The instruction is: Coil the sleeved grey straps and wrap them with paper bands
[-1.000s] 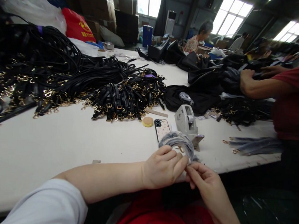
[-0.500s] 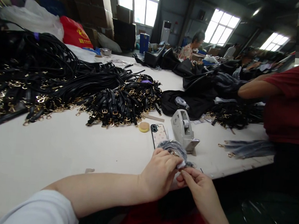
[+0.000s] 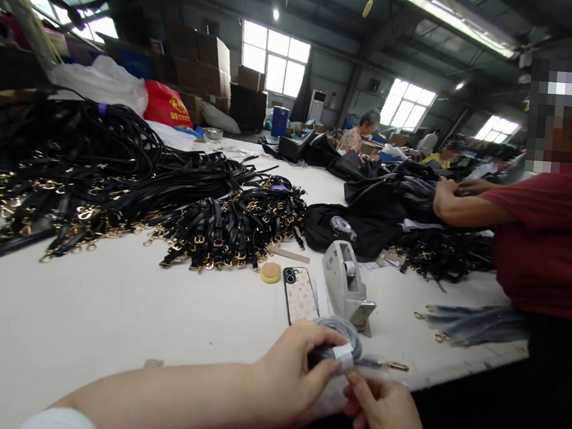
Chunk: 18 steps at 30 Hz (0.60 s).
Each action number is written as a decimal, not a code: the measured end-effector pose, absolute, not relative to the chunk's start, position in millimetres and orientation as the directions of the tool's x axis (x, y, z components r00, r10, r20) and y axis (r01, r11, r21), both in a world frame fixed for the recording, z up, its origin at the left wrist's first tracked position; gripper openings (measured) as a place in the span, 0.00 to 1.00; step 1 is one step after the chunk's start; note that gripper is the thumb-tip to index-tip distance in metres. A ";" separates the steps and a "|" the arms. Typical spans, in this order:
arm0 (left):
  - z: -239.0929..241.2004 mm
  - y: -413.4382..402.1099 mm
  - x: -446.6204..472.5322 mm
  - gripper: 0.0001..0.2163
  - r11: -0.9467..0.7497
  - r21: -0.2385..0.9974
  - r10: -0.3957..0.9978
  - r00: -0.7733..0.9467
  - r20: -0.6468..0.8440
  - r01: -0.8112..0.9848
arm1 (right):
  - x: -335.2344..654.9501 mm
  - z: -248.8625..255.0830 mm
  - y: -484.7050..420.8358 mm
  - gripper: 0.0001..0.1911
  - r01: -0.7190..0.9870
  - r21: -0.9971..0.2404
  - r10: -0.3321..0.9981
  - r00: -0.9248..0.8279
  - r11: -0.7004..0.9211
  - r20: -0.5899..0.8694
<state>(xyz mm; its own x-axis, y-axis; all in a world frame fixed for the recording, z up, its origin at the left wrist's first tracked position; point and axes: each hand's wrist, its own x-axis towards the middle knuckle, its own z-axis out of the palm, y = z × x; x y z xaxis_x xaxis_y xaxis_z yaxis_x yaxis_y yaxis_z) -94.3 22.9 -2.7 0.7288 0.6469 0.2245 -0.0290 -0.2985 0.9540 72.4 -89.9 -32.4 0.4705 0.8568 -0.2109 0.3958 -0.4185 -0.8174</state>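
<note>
In my left hand (image 3: 295, 369) is a coiled strap (image 3: 352, 331) under clear plastic, gripped between thumb and fingers. A white band (image 3: 343, 357) goes around the coil near my left fingertips. The strap's gold clasp (image 3: 397, 366) sticks out to the right. My right hand (image 3: 385, 404) is closed in a pinch at the lower end of the white band, just below the coil. Just beyond the coil lie a phone in a patterned case (image 3: 301, 293) and a grey tape dispenser (image 3: 344, 284).
Black straps with gold buckles (image 3: 211, 232) are heaped at the left and middle. A yellow tape roll (image 3: 271, 273) lies near the phone. Plastic-wrapped straps (image 3: 474, 324) rest at the right edge. A co-worker in a red shirt (image 3: 549, 239) stands at the right, reaching over black bags (image 3: 390, 195).
The view has tilted up. The coil has turned in my left hand, so the white band and gold clasp now show clearly. My right hand has shifted slightly down and stays pinched.
</note>
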 end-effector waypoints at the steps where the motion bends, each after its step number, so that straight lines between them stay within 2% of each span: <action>1: 1.2 27.5 -93.3 0.14 -0.097 0.994 0.648 0.756 0.097 -0.044 | 73.8 -31.7 -88.9 0.30 0.414 -0.817 0.861 0.474 -0.402 -0.184; 2: 4.5 33.2 -91.9 0.15 0.124 0.991 0.623 0.781 -0.032 -0.059 | 75.0 -30.8 -88.1 0.28 0.427 -0.822 0.866 0.476 -0.378 -0.152; 4: 8.4 45.5 -88.7 0.14 0.491 0.868 0.535 0.813 -0.230 -0.078 | 76.7 -28.9 -87.3 0.23 0.416 -0.858 0.867 0.494 -0.302 -0.066; 5: 8.6 51.1 -86.9 0.13 0.610 0.789 0.495 0.814 -0.306 -0.074 | 76.9 -28.5 -87.5 0.25 0.386 -0.888 0.861 0.507 -0.251 -0.023; 7: 5.2 58.7 -83.5 0.10 0.742 0.669 0.416 0.811 -0.412 -0.041 | 75.9 -29.0 -88.6 0.31 0.287 -0.947 0.862 0.506 -0.143 0.023; 9: -1.6 60.7 -80.6 0.09 0.800 0.599 0.348 0.807 -0.477 0.010 | 73.2 -31.1 -89.3 0.34 0.163 -0.983 0.903 0.430 -0.082 -0.004; 11: -8.8 58.4 -78.8 0.10 0.812 0.581 0.307 0.809 -0.501 0.052 | 70.3 -34.0 -88.3 0.32 0.085 -0.990 0.940 0.332 -0.115 -0.081; 13: -14.2 54.7 -78.4 0.14 0.808 0.583 0.280 0.812 -0.511 0.088 | 68.0 -37.4 -86.2 0.32 0.076 -0.980 0.945 0.286 -0.185 -0.156; 16: -17.0 50.1 -80.1 0.18 0.775 0.628 0.286 0.845 -0.452 0.074 | 65.4 -44.3 -85.2 0.38 0.110 -0.954 0.937 0.247 -0.279 -0.245; 18: -16.6 48.7 -81.2 0.21 0.712 0.700 0.292 0.883 -0.368 0.056 | 64.3 -49.6 -88.3 0.41 0.111 -0.943 0.933 0.220 -0.315 -0.286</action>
<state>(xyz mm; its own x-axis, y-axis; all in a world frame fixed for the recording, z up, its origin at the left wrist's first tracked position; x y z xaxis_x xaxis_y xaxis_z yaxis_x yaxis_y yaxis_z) -81.2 48.7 -16.6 0.8830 0.2920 -0.3675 0.0555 0.7124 0.6995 64.3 -88.3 -49.6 0.2203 0.9326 -0.2859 0.1112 -0.3152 -0.9425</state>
